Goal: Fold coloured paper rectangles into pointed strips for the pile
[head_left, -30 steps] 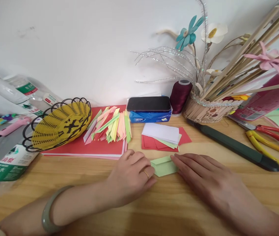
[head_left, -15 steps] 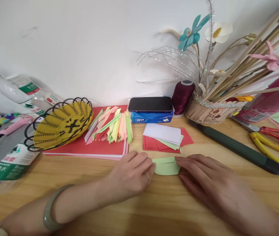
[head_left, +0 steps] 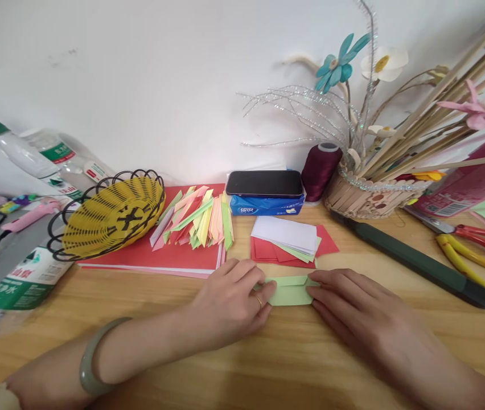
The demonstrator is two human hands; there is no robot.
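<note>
A small light green paper (head_left: 291,294) lies low over the wooden table, its far edge folded over in a narrow strip. My left hand (head_left: 234,299) pinches its left end, a ring on one finger and a bangle on the wrist. At the other end, the fingers of my right hand (head_left: 360,307) close on the paper's right side. Just beyond the paper is a stack of cut paper pieces (head_left: 285,233), white on top with green and red beneath. Folded paper strips (head_left: 200,219) in several colours are heaped on red sheets (head_left: 148,256) to the left.
A yellow woven basket (head_left: 112,219) rests at the left near plastic bottles (head_left: 24,279). Behind the stack, a phone (head_left: 263,183) tops a blue tissue pack (head_left: 268,205) beside a thread spool (head_left: 321,171). A dark green tool (head_left: 422,259) and pliers (head_left: 473,250) lie right, near a stick-covered pot (head_left: 366,196).
The green paper's far edge now shows a clearer folded strip, and its near edge looks straighter. My fingers have shifted slightly at both ends. The whole view has moved a little.
</note>
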